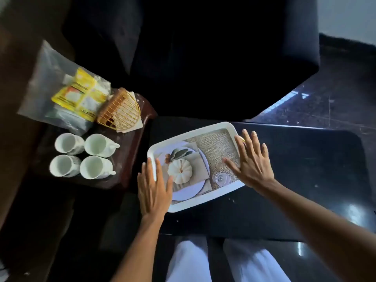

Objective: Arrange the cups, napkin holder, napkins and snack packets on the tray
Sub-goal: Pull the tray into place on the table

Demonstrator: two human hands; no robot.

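Cups (95, 166) stand left of the tray (191, 136), nearer my left grip (154, 190); it and my right grip (252, 165) lie flat over its ends, holding nothing.

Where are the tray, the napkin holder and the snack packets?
tray (193, 135), head view, bare white far rim.
napkin holder (120, 109), head view, gold wire side.
snack packets (80, 94), head view, yellow wrapper front.

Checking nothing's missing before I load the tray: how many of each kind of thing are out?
Cups: 4
Napkin holder: 1
Tray: 1
Snack packets, napkins: overlapping, cannot count
Total counted: 6
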